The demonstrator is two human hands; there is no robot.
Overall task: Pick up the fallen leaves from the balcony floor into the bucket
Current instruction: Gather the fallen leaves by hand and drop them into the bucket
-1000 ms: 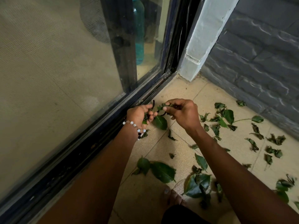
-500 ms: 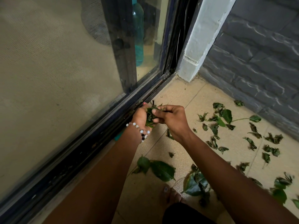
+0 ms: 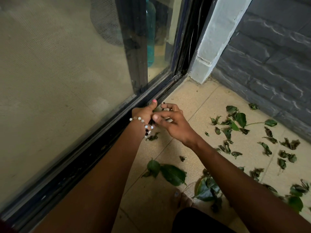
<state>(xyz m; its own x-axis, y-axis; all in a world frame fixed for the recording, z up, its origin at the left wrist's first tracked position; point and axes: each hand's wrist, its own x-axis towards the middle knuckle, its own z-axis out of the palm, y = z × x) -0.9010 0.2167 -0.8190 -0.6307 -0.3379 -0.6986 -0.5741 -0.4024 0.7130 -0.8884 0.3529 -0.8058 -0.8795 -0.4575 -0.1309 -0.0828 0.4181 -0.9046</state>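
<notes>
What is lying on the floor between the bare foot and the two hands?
In the head view, two large green leaves and a small curled leaf lie on the tiled floor between the foot and the hands.

Glossy green leaves (image 3: 173,174) are lying on the matt, speckled beige tile floor (image 3: 188,98), while the smaller ones (image 3: 289,143) at the right are looking dry and crumpled. The dark door track (image 3: 94,148) is showing a scuffed metal finish beside fine woven mesh (image 3: 50,73), and the far wall (image 3: 269,61) is showing rough grey stone.
</notes>
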